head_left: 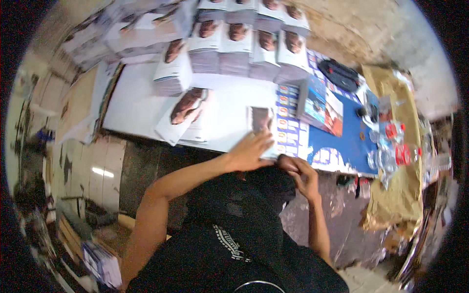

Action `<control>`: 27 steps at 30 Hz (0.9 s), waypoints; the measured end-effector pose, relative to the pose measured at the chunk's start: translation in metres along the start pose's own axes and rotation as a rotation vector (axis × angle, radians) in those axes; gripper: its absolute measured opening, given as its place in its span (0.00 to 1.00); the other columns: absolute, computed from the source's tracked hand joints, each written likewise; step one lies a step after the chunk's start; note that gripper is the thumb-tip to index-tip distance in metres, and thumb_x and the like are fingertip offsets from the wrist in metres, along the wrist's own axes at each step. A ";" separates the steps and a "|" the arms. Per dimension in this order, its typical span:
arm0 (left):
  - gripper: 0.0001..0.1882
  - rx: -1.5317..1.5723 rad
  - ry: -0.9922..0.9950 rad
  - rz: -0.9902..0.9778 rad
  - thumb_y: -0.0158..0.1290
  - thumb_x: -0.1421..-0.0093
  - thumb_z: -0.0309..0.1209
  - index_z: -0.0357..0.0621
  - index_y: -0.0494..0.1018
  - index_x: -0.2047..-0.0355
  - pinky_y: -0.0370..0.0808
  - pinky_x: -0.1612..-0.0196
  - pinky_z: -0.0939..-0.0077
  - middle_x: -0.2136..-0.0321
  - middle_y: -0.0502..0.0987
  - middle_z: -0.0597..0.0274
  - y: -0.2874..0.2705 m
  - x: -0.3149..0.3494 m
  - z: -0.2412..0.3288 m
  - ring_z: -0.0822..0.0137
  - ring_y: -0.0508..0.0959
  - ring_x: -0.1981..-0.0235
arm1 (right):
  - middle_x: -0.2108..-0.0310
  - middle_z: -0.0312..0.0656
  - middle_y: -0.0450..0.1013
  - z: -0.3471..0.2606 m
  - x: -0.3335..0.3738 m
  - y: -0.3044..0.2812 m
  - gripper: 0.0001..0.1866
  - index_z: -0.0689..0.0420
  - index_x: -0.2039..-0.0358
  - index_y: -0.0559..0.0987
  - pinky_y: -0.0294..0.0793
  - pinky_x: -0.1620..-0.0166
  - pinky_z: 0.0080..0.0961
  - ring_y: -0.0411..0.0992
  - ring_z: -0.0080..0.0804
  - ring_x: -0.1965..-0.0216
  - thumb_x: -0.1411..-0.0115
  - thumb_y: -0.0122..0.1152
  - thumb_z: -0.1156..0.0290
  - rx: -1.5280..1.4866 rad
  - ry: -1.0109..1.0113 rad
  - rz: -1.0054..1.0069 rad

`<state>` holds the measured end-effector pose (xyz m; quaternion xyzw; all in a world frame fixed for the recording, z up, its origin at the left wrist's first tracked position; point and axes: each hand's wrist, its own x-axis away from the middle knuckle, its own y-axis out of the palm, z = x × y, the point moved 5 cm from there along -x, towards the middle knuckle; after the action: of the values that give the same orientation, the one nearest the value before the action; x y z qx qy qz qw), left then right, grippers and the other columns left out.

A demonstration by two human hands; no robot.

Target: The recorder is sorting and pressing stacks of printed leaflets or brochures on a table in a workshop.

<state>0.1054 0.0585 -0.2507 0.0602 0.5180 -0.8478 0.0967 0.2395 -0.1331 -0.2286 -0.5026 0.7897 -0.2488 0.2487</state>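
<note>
At the near edge of the white table, my left hand (250, 152) lies with its fingers stretched out over the lower part of a booklet (260, 117) with a dark picture on its cover. Just to the right, my right hand (305, 177) is closed round a dark brown, rounded object (286, 162), held close to the table edge; its exact kind does not show. Left of my hands, a few loose booklets (188, 115) with a portrait on the cover overlap, the top one turned askew.
Tall stacks of booklets (234, 61) line the back of the white tabletop (229, 93). To the right are thick books (315, 105), a blue surface (349, 110), a black pouch (338, 74) and clear plastic bottles (391, 156) on brown paper (395, 210). More stacks (141, 34) stand back left.
</note>
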 end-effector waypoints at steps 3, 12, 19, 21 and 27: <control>0.34 -0.155 0.079 0.096 0.64 0.50 0.32 0.39 0.69 0.42 0.64 0.36 0.48 0.39 0.66 0.49 0.007 0.042 0.002 0.50 0.65 0.36 | 0.44 0.47 0.72 0.019 0.024 -0.007 0.29 0.61 0.36 0.67 0.72 0.44 0.32 0.72 0.40 0.46 0.37 0.61 0.73 -0.734 0.331 0.473; 0.21 -0.234 -0.052 0.717 0.59 0.60 0.20 0.51 0.82 0.63 0.69 0.48 0.58 0.57 0.79 0.63 -0.183 0.142 -0.015 0.59 0.77 0.54 | 0.54 0.41 0.73 0.044 0.012 0.016 0.23 0.52 0.43 0.68 0.76 0.50 0.39 0.72 0.37 0.52 0.36 0.61 0.64 -1.349 0.329 0.559; 0.24 -0.106 -0.372 0.340 0.57 0.46 0.30 0.46 0.74 0.47 0.56 0.33 0.48 0.43 0.71 0.54 -0.116 0.209 -0.123 0.50 0.64 0.36 | 0.59 0.41 0.76 -0.006 -0.061 0.089 0.16 0.57 0.54 0.70 0.75 0.69 0.32 0.78 0.35 0.63 0.33 0.57 0.58 -0.923 0.331 0.063; 0.25 -0.180 -0.512 0.542 0.56 0.43 0.37 0.43 0.72 0.46 0.57 0.35 0.46 0.43 0.70 0.49 -0.127 0.209 -0.127 0.48 0.64 0.37 | 0.42 0.45 0.72 -0.017 -0.085 0.119 0.22 0.63 0.44 0.69 0.73 0.49 0.30 0.76 0.38 0.50 0.32 0.58 0.63 -0.714 0.222 -0.174; 0.36 -0.312 -1.160 0.558 0.51 0.38 0.55 0.31 0.69 0.45 0.67 0.44 0.43 0.49 0.71 0.39 -0.125 0.207 -0.164 0.43 0.69 0.45 | 0.62 0.36 0.74 -0.063 -0.141 0.232 0.18 0.65 0.58 0.77 0.67 0.53 0.21 0.68 0.24 0.60 0.38 0.67 0.62 -0.749 0.344 -0.354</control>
<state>-0.1241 0.2386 -0.2590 -0.2888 0.4636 -0.6009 0.5837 0.0954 0.0918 -0.3100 -0.6367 0.7571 -0.0641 -0.1317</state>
